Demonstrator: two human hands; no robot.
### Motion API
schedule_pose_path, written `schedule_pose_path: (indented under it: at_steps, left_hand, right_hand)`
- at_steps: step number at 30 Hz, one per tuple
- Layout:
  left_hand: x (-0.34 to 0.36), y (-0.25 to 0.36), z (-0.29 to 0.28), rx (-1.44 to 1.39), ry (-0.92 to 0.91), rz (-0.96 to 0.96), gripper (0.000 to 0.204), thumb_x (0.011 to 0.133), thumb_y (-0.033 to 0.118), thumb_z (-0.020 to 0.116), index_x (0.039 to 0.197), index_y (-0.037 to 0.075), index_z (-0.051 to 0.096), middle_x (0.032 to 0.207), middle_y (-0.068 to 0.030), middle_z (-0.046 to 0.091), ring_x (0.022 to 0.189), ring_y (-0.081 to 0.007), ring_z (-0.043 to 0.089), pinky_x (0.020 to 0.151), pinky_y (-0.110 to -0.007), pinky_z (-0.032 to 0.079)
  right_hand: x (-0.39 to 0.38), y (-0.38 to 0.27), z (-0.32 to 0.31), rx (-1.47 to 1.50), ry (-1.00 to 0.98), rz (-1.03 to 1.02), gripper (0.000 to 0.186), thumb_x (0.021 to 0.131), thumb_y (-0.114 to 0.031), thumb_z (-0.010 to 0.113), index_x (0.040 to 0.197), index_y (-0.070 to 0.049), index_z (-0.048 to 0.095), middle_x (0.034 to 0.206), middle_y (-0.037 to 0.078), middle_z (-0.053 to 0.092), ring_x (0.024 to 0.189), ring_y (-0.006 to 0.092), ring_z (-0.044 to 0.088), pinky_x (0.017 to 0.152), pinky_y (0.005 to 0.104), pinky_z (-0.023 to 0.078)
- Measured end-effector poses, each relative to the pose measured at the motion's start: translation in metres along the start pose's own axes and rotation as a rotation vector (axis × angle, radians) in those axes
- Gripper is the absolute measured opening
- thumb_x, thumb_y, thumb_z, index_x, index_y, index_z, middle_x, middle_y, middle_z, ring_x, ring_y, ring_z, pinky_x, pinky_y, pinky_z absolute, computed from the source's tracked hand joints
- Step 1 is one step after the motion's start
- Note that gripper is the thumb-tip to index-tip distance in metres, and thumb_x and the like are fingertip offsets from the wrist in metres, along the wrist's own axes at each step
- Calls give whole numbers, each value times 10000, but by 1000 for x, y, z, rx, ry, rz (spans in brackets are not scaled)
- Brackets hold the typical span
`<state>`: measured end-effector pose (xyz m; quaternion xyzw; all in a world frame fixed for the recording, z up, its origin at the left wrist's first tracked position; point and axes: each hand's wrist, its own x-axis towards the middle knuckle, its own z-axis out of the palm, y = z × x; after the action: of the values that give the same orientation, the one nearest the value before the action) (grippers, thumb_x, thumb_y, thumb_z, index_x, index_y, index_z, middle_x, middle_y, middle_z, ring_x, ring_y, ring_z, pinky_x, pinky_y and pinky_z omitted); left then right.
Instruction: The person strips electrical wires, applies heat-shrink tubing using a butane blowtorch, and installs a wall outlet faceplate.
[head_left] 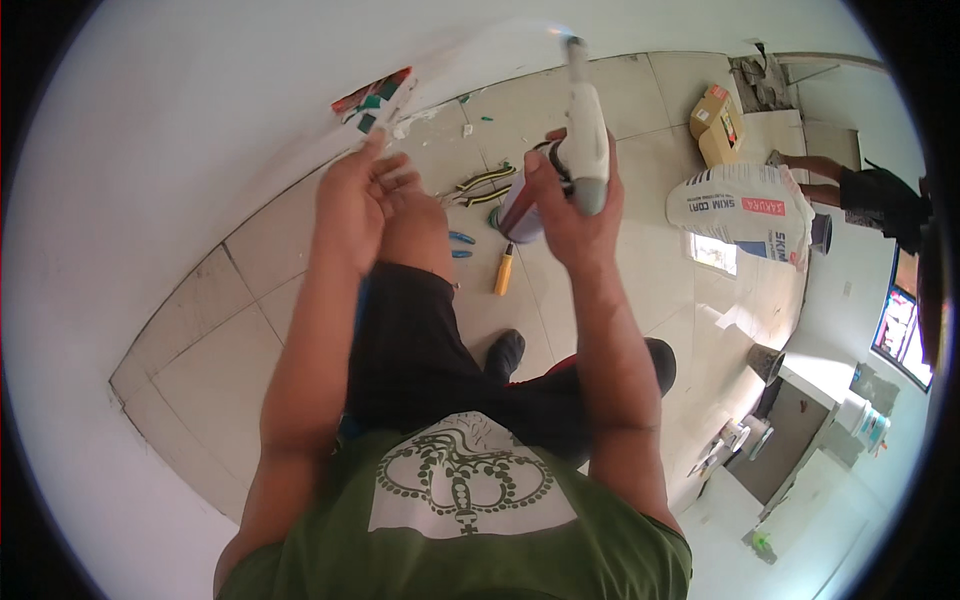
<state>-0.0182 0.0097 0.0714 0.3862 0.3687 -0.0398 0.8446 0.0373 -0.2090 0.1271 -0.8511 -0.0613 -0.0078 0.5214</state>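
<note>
My right hand (580, 205) is wrapped round a hand-held gas torch (583, 120). A small bluish flame shows at the torch's nozzle, which points up toward the white wall (230, 120). Its canister (518, 210) hangs below, partly behind my fingers. My left hand (355, 200) is closed, thumb and forefinger pinching a pale strip-like piece (400, 105); blur hides its exact kind. Just behind that piece is a rectangular wall opening (372, 92) with an orange-red edge and green parts inside. The flame stays apart from the opening, off to its right.
On the tiled floor lie yellow-and-black pliers (485, 180), a blue-handled tool (460, 240), a yellow-handled screwdriver (503, 272) and small green scraps (487, 119). To the right are a cardboard box (716, 125), a large white sack (735, 205), a bucket (765, 362) and another person (880, 200).
</note>
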Motion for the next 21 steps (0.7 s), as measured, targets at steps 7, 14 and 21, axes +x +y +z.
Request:
schedule_pose_path:
  at_steps: [7, 14, 21]
  left_hand:
    - [-58, -28, 96, 802, -261, 402, 649, 955, 446, 661, 1298, -76, 486, 995, -154, 680, 819, -181, 683, 706, -286, 587]
    - [-50, -54, 140, 1269, -364, 542, 366, 959, 338, 659, 906, -25, 668, 697, -129, 662, 634, -222, 671, 566, -366, 504]
    - [-21, -104, 186, 1621, -298, 981, 316, 909, 299, 706, 936, -7, 636, 853, -168, 697, 733, -350, 680, 660, -415, 533]
  right_hand:
    - [-11, 36, 15, -370, 333, -351, 719, 812, -236, 798, 1349, 87, 445, 1032, 175, 578, 930, 346, 570, 781, 445, 489]
    - [0, 88, -16, -528, 462, -346, 758, 829, -302, 776, 1375, 94, 430, 1034, 173, 590, 938, 336, 564, 819, 433, 454]
    - [18, 135, -36, -346, 536, -171, 767, 818, -322, 789, 1376, 71, 438, 1075, 196, 599, 974, 357, 570, 831, 461, 470]
